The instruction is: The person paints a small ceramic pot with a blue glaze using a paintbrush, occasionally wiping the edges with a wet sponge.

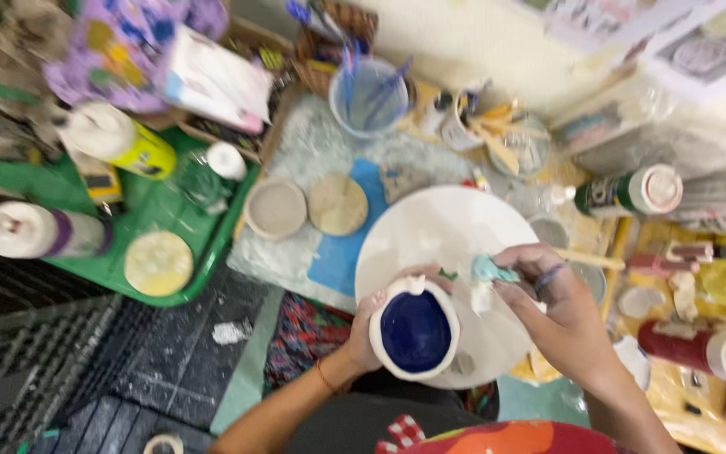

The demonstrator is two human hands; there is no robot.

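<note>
Holding a white cup (414, 329) low in the middle of the frame, the left hand (369, 326) wraps around its side. The cup is round, white outside and dark blue inside. It sits over a big white round plate (439, 231) on the worktop. The right hand (555, 307) is just beside the cup, pinching a small pale blue-green thing (491, 269), maybe a sponge or brush tip; it is too blurry to tell.

At the upper left, a yellow bottle with a white cap (123, 143) lies on a green tray (157, 210). A white bottle with a purple band (39, 233) lies at the left edge. A pale yellow round lid (158, 263) rests on the tray too. At the right, a green bottle with a white cap (632, 192) lies on its side. Lower right, a red bottle with a white cap (703, 349) lies on yellow paper. At the top, a clear tub (369, 97) holds blue brushes.
</note>
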